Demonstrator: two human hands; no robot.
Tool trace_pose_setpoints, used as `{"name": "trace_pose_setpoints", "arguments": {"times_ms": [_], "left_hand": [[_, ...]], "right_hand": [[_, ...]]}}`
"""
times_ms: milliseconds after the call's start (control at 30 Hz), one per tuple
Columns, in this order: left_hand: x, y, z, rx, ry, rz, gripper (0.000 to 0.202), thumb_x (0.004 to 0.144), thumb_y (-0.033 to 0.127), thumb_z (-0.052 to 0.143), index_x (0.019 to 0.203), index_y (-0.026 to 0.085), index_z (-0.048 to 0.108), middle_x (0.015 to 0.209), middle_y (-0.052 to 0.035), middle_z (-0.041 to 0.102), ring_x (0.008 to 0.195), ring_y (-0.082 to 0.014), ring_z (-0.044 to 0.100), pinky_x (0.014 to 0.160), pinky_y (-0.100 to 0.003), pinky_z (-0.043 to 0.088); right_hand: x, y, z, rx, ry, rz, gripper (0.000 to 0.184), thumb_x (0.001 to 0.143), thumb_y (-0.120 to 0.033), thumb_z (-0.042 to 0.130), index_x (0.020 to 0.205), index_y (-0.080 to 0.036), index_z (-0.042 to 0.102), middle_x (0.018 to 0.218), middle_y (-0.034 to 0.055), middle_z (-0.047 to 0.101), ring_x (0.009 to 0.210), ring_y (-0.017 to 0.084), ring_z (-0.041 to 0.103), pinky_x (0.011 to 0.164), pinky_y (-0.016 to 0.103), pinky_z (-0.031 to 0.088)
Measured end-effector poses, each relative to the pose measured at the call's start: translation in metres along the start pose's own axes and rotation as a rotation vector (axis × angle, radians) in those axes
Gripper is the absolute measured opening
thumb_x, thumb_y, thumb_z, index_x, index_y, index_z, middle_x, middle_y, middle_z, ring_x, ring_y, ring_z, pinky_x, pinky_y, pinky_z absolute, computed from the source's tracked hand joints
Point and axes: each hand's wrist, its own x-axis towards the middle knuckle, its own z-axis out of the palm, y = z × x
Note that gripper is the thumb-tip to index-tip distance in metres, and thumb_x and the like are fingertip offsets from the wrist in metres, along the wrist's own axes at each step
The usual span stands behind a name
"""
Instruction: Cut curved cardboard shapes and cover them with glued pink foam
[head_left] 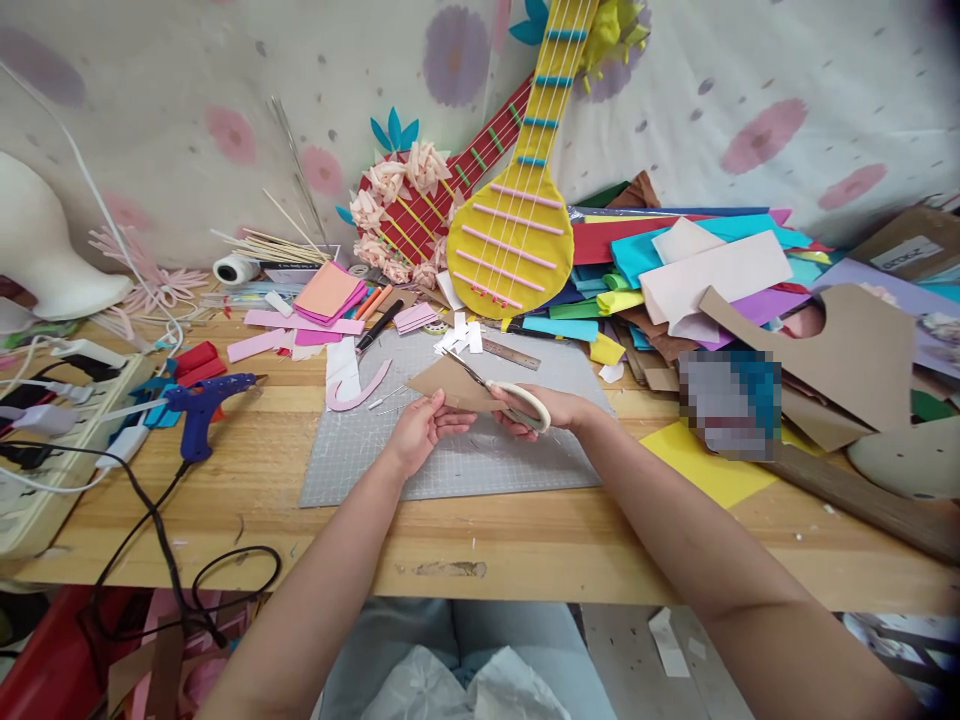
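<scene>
My left hand [421, 432] pinches the lower left edge of a small brown piece of cardboard [450, 384] above the cutting mat. In my right hand [544, 410] is a pair of scissors [531, 400] with pale cream handles, its blades pointing up and left over the cardboard. Whether the blades are parted is hard to make out. Beneath both hands lies the grey gridded cutting mat [480, 470]. A curved pink strip [366, 392], small white paper pieces [469, 333] and a metal ruler [510, 352] lie around its far side.
A blue glue gun [201, 412] with a black cord and a power strip [60, 460] are at left. Two paper-decorated lutes, one yellow [511, 240] and one red [412, 225], lean at the back. Coloured paper [716, 270] and cut cardboard [847, 360] are piled at right.
</scene>
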Motion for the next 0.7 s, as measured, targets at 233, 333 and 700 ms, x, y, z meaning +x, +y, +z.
{"name": "trace_pose_setpoints", "arguments": {"times_ms": [233,333,700], "left_hand": [[0.004,0.000,0.000,0.036,0.157,0.133,0.022,0.073,0.033,0.059,0.079,0.012,0.059,0.065,-0.0058,0.068,0.067,-0.0195,0.067,0.064,-0.031,0.053],[0.006,0.001,0.000,0.001,0.289,0.235,0.023,0.068,0.030,0.062,0.084,0.015,0.055,0.072,-0.0013,0.069,0.072,-0.0174,0.066,0.068,-0.031,0.053],[0.002,0.012,0.004,0.031,0.136,0.222,0.027,0.068,0.027,0.062,0.091,0.013,0.058,0.088,-0.0096,0.071,0.086,-0.0251,0.067,0.073,-0.037,0.053]], "right_hand": [[0.000,0.003,0.004,-0.035,0.022,-0.027,0.046,0.077,-0.063,0.048,0.070,-0.018,0.041,0.043,-0.0063,0.042,0.036,0.007,0.039,0.037,0.021,0.028],[-0.001,0.003,0.010,-0.079,0.054,-0.030,0.044,0.077,-0.061,0.049,0.071,-0.018,0.040,0.043,-0.0072,0.041,0.035,0.007,0.038,0.037,0.021,0.028],[-0.017,-0.001,-0.006,-0.181,-0.062,-0.007,0.049,0.083,-0.066,0.034,0.078,-0.018,0.041,0.053,-0.0038,0.044,0.048,0.009,0.040,0.047,0.023,0.033]]}}
